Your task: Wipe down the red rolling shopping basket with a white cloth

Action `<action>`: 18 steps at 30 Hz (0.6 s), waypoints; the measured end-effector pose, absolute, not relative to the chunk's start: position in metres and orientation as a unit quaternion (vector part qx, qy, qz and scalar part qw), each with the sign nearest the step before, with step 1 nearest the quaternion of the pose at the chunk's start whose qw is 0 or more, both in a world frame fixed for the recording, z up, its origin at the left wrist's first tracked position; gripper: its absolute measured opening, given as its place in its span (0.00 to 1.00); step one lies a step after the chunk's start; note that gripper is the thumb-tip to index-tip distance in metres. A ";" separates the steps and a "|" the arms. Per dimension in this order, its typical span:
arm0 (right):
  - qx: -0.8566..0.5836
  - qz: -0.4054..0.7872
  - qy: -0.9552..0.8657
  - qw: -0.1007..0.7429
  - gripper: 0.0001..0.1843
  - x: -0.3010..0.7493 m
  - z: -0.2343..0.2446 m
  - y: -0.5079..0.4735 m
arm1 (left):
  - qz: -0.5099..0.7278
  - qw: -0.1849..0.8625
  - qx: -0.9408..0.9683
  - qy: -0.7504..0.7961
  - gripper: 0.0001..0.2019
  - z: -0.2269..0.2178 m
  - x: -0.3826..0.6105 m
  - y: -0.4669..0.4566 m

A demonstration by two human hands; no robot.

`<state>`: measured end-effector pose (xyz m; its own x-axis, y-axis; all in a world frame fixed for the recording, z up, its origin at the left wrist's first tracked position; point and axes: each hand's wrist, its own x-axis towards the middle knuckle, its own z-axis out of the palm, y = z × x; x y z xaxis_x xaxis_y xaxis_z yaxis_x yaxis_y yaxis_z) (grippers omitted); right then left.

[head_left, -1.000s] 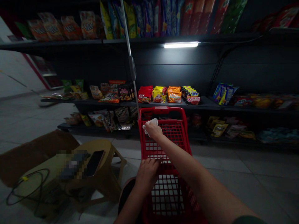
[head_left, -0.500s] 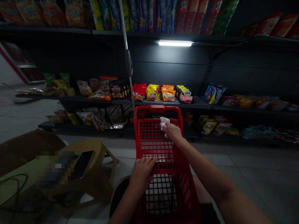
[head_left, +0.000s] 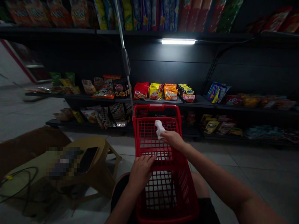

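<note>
A red plastic shopping basket stands tilted in front of me, its open side facing the camera and its long silver handle rising up to the left. My left hand grips the basket's near rim. My right hand reaches inside the basket, fingers closed on a small white cloth pressed against the far mesh wall.
Dark store shelves with snack and noodle packets run across the back. A yellow plastic stool holding a dark phone stands at the left, beside a brown box and a black cable. Tiled floor lies to the right.
My right hand with the cloth moved from the basket's far left corner over to the right, then back to the middle and slightly lower. The left hand kept its hold on the rim.
</note>
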<state>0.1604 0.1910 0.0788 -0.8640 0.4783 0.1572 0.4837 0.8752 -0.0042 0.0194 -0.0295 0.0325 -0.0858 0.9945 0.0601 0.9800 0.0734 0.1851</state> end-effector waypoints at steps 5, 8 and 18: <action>-0.393 -0.078 -0.914 0.057 0.13 0.208 0.087 0.206 | 0.097 0.043 0.686 0.720 0.34 0.032 0.017 -0.024; -0.383 -0.023 -0.922 0.052 0.17 0.183 0.076 0.175 | 0.096 0.043 0.694 0.712 0.34 0.031 0.016 -0.021; -0.167 0.125 -0.974 0.090 0.13 0.130 0.060 0.122 | 0.062 0.044 0.672 0.737 0.21 0.028 0.013 -0.022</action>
<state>0.1299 0.1223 0.0603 -0.9282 0.3472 0.1336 0.3023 0.9133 -0.2730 0.0134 -0.0218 0.0278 -0.0930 0.9955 0.0181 0.9847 0.0893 0.1499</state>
